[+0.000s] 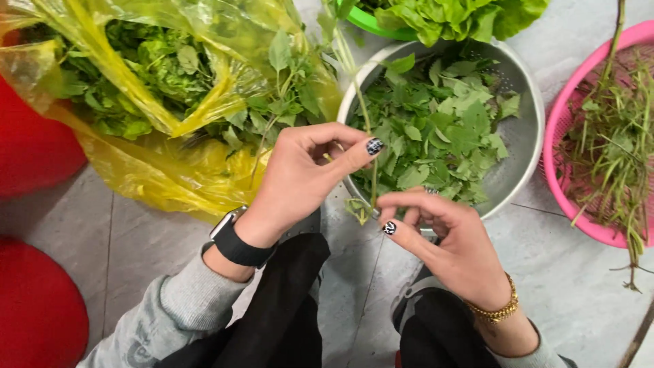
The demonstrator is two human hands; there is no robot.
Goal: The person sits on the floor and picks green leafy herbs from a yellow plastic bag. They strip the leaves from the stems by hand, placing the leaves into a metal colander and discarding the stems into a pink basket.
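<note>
At nine o'clock and again low at seven o'clock, two red rounded shapes (30,150) sit at the frame's edge on the grey tiled floor (136,238). At eleven o'clock a yellow plastic bag (146,174) lies open and crumpled, stuffed with leafy herbs (163,65) that spill toward the centre. The left hand (300,174), with a black watch (235,242) on its wrist, is curled at the centre, thumb and fingers pinched closed around a thin green stem (364,123). That stem runs upright between both hands, rising toward twelve o'clock across the rim of a metal colander (524,129) full of plucked leaves (443,126). The right hand (446,238), wearing a gold bracelet (501,310), sits at five o'clock of the centre, fingertips closed on the stem's lower end. Above the colander, at one o'clock, a green bowl (368,22) holds lettuce (456,17). At three o'clock a pink basket (565,119) contains stripped stalks (613,143). Black-trousered knees (286,307) fill six o'clock.
</note>
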